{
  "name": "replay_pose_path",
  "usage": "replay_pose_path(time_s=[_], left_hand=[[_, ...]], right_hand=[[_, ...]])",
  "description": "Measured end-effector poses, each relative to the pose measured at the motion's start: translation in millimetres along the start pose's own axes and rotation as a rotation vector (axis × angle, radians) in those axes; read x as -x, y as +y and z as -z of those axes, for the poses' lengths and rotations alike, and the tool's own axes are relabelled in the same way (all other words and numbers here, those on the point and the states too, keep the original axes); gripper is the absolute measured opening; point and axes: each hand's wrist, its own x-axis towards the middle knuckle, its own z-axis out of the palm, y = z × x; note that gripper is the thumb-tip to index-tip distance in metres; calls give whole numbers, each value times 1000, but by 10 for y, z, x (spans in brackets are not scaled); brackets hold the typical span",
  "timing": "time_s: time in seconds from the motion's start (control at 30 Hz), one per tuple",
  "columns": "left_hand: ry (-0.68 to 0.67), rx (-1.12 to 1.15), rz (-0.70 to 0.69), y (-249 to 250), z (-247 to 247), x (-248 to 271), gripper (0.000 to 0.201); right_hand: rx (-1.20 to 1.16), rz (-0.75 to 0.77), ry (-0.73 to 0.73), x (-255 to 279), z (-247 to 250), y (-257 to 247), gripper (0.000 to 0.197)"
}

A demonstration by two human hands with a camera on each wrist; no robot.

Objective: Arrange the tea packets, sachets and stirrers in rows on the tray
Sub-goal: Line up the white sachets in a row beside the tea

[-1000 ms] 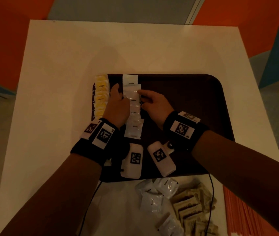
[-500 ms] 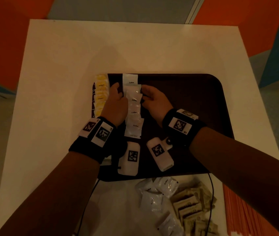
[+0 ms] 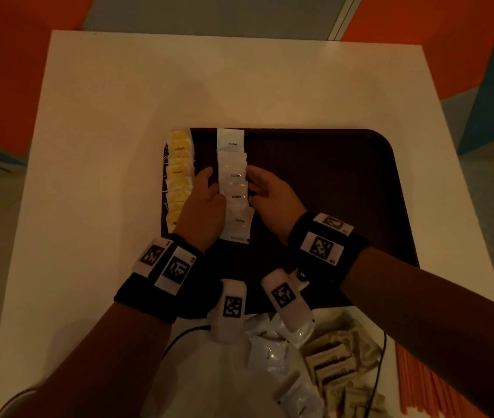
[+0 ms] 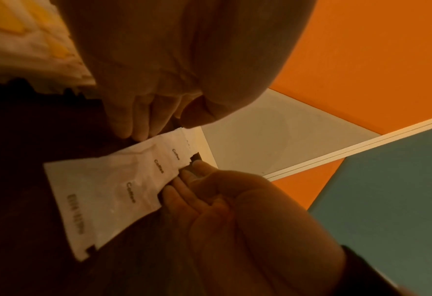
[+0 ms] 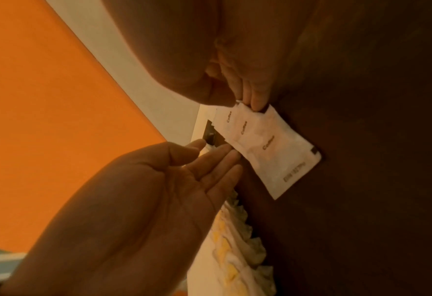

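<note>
A column of white coffee sachets [image 3: 233, 182] lies overlapped on the dark brown tray [image 3: 330, 182]. A column of yellow tea packets [image 3: 179, 176] runs along the tray's left edge. My left hand [image 3: 209, 182] has straight fingers touching the sachet column's left edge, between it and the tea packets. My right hand [image 3: 257, 185] presses straight fingers against the column's right edge. In the right wrist view my left hand [image 5: 204, 160] lies flat against the sachets [image 5: 268, 144]. In the left wrist view the fingertips [image 4: 179, 180] of the right hand touch the sachets [image 4: 113, 192].
Loose white sachets [image 3: 269, 351] and brown packets [image 3: 339, 363] lie heaped on the white table [image 3: 104, 146] in front of the tray. Orange stirrers [image 3: 438, 384] lie at the near right. A cable [image 3: 185, 336] trails near my left wrist.
Both hands have slid a little toward me along the sachet column. The right index finger has come off the top of a sachet to its right edge. The column looks straighter.
</note>
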Motion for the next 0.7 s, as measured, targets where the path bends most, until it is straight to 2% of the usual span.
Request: replay_pose_path(time_s=[0.17,0.33,0.5,0.7], left_hand=[[3,1,8,-21,22,36,52],[-8,17,24,-32,6,81,53],[8,-6,32,-122,37,157,53],[-48,36,73,-281,24,345,56]], right_hand=[[-10,-9,50,111,18,47,57],[32,-18,37,187,-74,164,59],[92,-46,114,311,11,223,56],[27,-78,49,494,-24,314,58]])
